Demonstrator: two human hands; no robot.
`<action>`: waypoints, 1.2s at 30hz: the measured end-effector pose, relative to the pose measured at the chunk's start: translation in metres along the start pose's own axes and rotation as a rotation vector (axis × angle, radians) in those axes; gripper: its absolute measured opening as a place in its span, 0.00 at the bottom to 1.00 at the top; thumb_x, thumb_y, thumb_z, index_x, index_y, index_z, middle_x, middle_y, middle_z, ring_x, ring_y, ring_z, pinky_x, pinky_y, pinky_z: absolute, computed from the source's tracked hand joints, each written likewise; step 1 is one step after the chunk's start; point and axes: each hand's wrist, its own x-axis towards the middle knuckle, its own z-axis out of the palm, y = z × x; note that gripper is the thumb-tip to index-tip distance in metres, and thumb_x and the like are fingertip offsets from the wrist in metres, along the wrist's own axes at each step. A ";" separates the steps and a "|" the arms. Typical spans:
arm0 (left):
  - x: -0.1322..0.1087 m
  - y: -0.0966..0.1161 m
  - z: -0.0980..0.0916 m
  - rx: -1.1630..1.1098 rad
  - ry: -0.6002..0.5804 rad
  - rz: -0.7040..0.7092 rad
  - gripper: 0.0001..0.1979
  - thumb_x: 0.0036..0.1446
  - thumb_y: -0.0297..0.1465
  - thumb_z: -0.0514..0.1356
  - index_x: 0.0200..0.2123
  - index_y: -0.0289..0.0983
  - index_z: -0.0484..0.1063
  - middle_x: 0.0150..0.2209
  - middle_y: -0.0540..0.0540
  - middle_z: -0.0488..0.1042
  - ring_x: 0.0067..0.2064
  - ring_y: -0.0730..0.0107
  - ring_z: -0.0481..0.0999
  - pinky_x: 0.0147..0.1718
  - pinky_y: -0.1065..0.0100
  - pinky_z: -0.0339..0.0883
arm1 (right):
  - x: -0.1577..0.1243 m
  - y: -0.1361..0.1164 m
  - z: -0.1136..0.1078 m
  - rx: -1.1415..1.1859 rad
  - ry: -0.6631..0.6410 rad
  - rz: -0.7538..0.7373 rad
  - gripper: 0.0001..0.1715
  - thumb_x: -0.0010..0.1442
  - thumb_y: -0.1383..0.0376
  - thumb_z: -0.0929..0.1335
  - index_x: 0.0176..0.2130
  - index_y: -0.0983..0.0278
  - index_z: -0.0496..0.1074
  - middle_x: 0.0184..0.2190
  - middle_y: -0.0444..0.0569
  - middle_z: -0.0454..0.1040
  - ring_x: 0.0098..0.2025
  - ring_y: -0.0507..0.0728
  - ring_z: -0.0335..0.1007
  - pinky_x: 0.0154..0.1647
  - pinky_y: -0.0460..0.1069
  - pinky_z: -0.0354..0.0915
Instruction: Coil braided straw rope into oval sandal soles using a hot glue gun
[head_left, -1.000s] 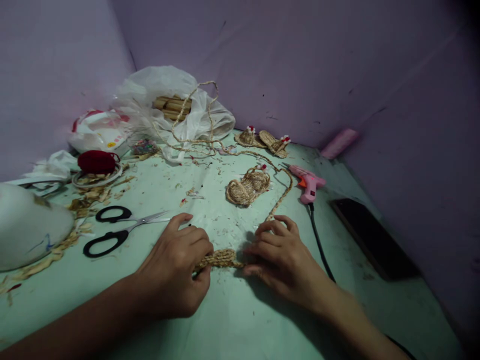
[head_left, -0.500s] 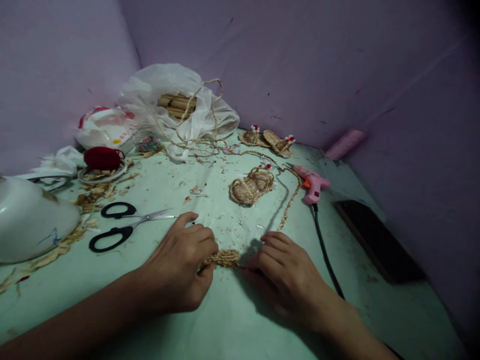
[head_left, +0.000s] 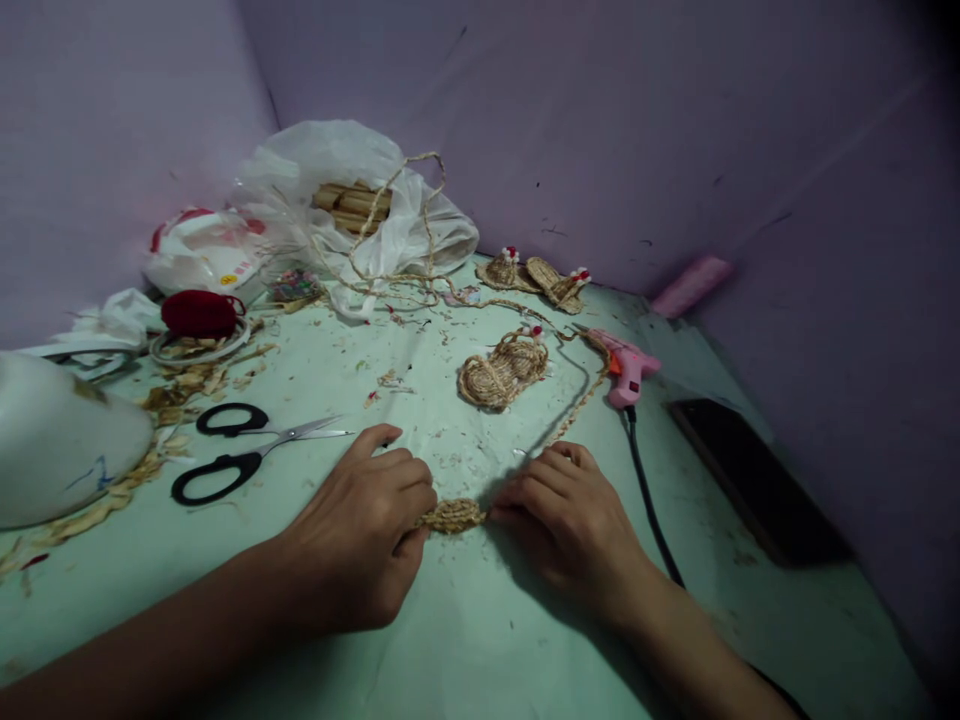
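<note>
My left hand (head_left: 360, 535) and my right hand (head_left: 570, 520) lie on the pale green table (head_left: 465, 640), both pinched on a small coil of braided straw rope (head_left: 452, 516) between them. The left index finger sticks out straight. From under my right hand the braided rope (head_left: 577, 405) runs away to the back, past a finished little straw sandal (head_left: 501, 371), towards the plastic bag.
Black-handled scissors (head_left: 232, 448) lie left of my hands. A pink glue gun (head_left: 626, 368) with black cord (head_left: 646, 500) sits right. Two more straw sandals (head_left: 534, 277), a white plastic bag (head_left: 352, 215), a red pincushion (head_left: 199, 313), a white bowl (head_left: 64, 440), a dark phone (head_left: 750, 480).
My right hand has slid closer to the coil and the rope from it now runs further right, across the glue gun's nose. The left hand has barely moved.
</note>
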 end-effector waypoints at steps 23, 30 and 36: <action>0.003 -0.001 -0.001 -0.045 -0.025 0.048 0.09 0.47 0.21 0.54 0.30 0.36 0.71 0.27 0.48 0.71 0.30 0.69 0.69 0.54 0.48 0.54 | 0.001 0.004 0.013 -0.079 0.114 0.044 0.10 0.60 0.64 0.68 0.28 0.64 0.74 0.25 0.46 0.75 0.29 0.54 0.65 0.35 0.52 0.54; 0.005 -0.002 -0.003 0.025 0.012 0.141 0.09 0.47 0.20 0.54 0.31 0.35 0.71 0.27 0.47 0.71 0.30 0.69 0.67 0.53 0.48 0.54 | -0.004 -0.006 0.011 0.142 -0.001 0.121 0.09 0.58 0.73 0.65 0.34 0.65 0.75 0.28 0.49 0.75 0.32 0.55 0.65 0.35 0.52 0.55; 0.010 -0.001 -0.002 0.035 0.007 0.230 0.09 0.49 0.19 0.52 0.31 0.35 0.70 0.28 0.46 0.69 0.31 0.67 0.66 0.51 0.49 0.55 | -0.011 -0.008 0.006 0.376 -0.105 0.277 0.12 0.57 0.74 0.63 0.35 0.62 0.74 0.30 0.47 0.76 0.34 0.55 0.67 0.37 0.52 0.58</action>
